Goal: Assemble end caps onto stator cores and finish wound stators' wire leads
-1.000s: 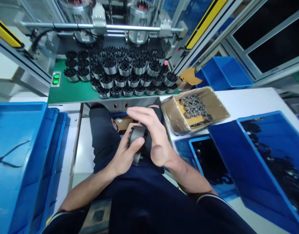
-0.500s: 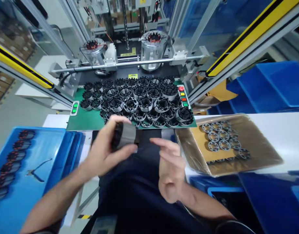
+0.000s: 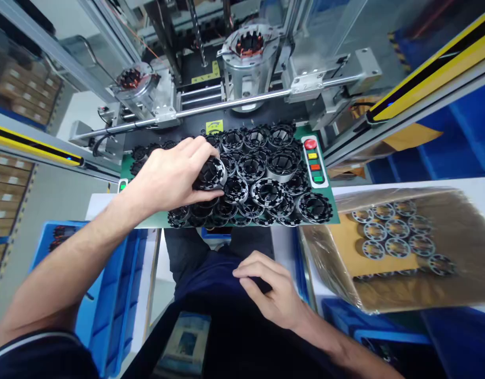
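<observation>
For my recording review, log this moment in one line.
left hand: grips slotted ring beside stacked rings | right hand: empty, loosely curled

1. Left hand [image 3: 173,173] blocks the left side of the metal ring [image 3: 213,172] it grips, plus some rings behind.
2. Left forearm [image 3: 76,258] crosses the blue tray [image 3: 82,318]; most contents hidden.
3. Cardboard box [image 3: 469,252]: right end cut off by picture edge. Its lowest ring row is mostly covered.
4. Blue bin [image 3: 392,336]: bottom edge crops it, contents too dark to tell.
5. Machine [image 3: 250,73]: top out of frame.
6. Carton labels [image 3: 7,197]: too small to read.
</observation>
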`<state>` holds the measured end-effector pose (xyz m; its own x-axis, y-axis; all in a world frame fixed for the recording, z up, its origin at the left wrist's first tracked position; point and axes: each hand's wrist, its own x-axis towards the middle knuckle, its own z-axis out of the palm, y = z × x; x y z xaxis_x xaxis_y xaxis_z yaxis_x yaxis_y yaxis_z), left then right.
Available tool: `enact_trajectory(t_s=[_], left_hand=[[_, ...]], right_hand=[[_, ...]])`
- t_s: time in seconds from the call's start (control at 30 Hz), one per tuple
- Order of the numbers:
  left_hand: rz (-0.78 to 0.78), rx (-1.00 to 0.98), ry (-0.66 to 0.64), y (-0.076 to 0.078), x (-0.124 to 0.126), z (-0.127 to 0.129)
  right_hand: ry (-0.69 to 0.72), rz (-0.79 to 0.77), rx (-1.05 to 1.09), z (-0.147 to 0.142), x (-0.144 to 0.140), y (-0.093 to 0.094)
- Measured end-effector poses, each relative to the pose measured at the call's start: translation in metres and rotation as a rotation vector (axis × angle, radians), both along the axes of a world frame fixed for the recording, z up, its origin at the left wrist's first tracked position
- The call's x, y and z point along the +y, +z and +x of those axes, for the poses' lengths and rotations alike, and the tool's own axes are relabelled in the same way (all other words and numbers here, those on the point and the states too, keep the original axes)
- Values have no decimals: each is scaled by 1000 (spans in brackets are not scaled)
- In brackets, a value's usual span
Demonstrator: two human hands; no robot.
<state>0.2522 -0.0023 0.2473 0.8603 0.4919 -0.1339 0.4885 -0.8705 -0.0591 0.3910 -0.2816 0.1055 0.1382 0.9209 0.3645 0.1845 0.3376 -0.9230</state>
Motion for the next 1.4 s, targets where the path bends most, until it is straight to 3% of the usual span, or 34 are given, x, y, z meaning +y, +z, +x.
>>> enact_trajectory(t_s=[0.3, 0.5, 0.63, 0.73, 0.8, 0.9, 0.97, 1.07, 1.17, 1.23, 1.3, 1.4], left_hand=[[-21, 97, -36, -6, -1, 16], [-75, 70, -86, -9, 1, 12], [-152, -188, 27, 3, 10, -16], [-150, -470, 165, 0, 12, -71], [-129, -736, 313, -22, 9, -120], [-36, -1041, 669, -82, 2, -193], [8, -1030, 886, -125, -3, -228], [22, -988, 1038, -172, -8, -254], [45, -947, 1142, -194, -9, -254], [66, -917, 1197, -199, -8, -250], [75, -893, 1231, -201, -7, -246], [80, -883, 1256, -203, -5, -245]], right_hand=[[65, -42, -51, 14, 18, 1], [183, -81, -190, 6, 18, 7], [322, -124, -370, -3, 9, 11], [390, -177, -472, -7, -1, 10], [409, -216, -508, -7, -6, 12], [431, -262, -524, 1, -6, 28], [494, -267, -499, 9, 2, 53], [625, -231, -548, 15, 30, 112], [706, -69, -820, -1, 84, 169], [792, 55, -1014, -27, 134, 189], [888, 161, -1170, -63, 193, 189], [874, 152, -1461, -121, 285, 160]])
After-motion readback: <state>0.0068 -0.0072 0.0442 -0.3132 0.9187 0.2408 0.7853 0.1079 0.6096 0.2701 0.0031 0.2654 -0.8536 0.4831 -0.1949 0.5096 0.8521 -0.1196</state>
